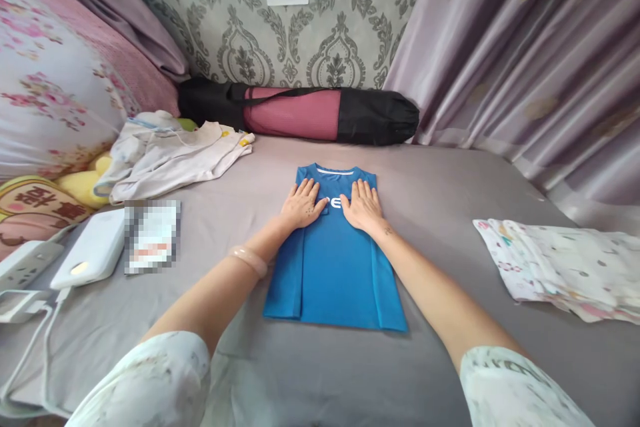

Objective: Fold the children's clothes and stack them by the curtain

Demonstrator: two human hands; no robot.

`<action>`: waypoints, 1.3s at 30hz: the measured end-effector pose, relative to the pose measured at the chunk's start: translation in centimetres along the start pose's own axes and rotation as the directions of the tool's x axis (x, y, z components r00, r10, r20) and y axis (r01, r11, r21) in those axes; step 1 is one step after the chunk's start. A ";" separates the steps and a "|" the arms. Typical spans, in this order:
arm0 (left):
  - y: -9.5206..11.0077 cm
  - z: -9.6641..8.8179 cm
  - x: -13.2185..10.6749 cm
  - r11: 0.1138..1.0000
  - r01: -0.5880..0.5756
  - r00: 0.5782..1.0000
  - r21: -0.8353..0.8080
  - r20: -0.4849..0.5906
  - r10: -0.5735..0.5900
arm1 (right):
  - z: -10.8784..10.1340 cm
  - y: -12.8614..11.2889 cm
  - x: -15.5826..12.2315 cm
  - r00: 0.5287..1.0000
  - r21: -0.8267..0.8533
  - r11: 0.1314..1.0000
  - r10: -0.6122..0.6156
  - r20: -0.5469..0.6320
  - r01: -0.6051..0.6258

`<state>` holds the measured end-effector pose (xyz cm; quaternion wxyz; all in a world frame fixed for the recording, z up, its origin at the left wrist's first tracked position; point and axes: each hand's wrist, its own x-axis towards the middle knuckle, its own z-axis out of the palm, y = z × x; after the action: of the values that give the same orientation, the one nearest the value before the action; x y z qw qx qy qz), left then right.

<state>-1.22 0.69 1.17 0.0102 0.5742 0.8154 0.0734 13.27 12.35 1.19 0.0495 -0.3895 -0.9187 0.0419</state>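
A blue shirt [337, 273] lies flat on the grey sheet, its neckline toward the wall and its sides folded inward. White lettering on its chest is partly hidden by my hands. My left hand [303, 205] rests palm down on the upper left of the shirt, fingers stretched out. On the upper right, my right hand [362, 205] presses flat in the same way. Neither hand grips the cloth.
Folded patterned cloths [575, 270] lie at the right. At the left are pale clothes [175, 157], a white power bank [93, 247], a power strip [30, 263] and cables. A rolled mat in a bag [295, 113] lies along the wall.
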 end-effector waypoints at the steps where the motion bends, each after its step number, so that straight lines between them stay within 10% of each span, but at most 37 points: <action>1: -0.1 0.0 0.0 1.000 -0.001 1.000 0.006 -0.002 0.001 | 0.0 0.0 0.0 1.000 0.001 1.000 0.001 -0.001 -0.001; 11: 0.8 -1.5 -1.4 0.999 0.028 0.999 0.021 -0.021 -0.027 | -1.6 0.6 -1.4 0.998 0.170 0.985 -0.019 0.057 0.009; 26: 0.7 -2.6 -14.0 0.982 -0.177 0.980 -0.062 0.083 0.182 | -3.3 1.5 -15.5 0.972 0.096 0.990 -0.116 0.203 0.098; 39: 3.3 -5.9 -18.7 0.851 -0.518 0.851 -0.081 0.055 0.523 | -6.1 -0.1 -22.4 0.920 0.042 0.932 -0.362 0.148 0.360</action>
<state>7.60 -16.43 6.21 0.0387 0.7752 0.6257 0.0776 29.45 -3.61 5.91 -0.0118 -0.2090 -0.9754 0.0684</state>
